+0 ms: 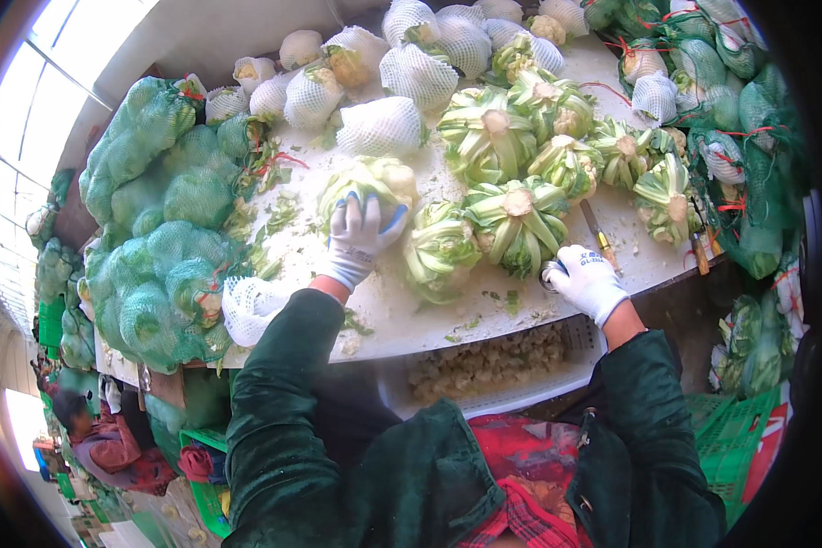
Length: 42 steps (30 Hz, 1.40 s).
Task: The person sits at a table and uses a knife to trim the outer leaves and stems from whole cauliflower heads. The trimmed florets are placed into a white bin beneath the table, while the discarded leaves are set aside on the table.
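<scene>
My left hand [357, 240], in a white knit glove with blue-coated fingers, grips a trimmed cauliflower [366, 179] from the near side, with fingers spread over its pale leaves. Near the table's front edge, my right hand [584, 282], gloved alike, is closed around a small shiny metal tool [551, 274]. Most of that tool is hidden by the fingers. Between my hands lie leafy cauliflowers, one [444, 248] on its side and another [518, 212] with its cut stem up. Just beyond my right hand is a knife [597, 233] with a yellowish handle.
Foam-net-wrapped cauliflowers [421, 75] line the back of the white table [397, 329]. Green mesh sacks [171, 288] crowd the left, and more sacks [760, 151] the right. A white crate [493, 401] of cauliflower pieces sits below the edge. Another person [113, 445] is at lower left.
</scene>
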Tool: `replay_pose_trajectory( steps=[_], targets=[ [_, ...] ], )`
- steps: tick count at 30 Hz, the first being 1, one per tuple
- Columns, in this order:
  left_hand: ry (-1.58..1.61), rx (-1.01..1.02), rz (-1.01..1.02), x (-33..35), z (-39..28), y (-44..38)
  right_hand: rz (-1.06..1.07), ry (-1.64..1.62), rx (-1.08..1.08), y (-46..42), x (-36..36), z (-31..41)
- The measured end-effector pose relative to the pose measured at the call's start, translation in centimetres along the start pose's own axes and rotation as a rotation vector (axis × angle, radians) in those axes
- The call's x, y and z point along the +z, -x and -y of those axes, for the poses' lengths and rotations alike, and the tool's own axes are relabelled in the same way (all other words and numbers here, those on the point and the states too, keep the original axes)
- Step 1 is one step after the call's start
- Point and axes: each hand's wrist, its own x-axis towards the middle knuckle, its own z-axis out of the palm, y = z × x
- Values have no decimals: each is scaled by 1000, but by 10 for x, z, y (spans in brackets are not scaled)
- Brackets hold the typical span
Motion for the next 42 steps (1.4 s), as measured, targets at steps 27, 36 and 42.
replay_pose_trajectory(
  steps=[27,36,42],
  targets=[
    [506,-681,995,140,93,-202,506,-349,-468,17,61,65],
    [628,-750,1009,195,106,-189,535,-322,-442,0,64,58],
    [1068,-1495,585,259,166,-107,561,-292,-424,-6,60,59]
  ],
)
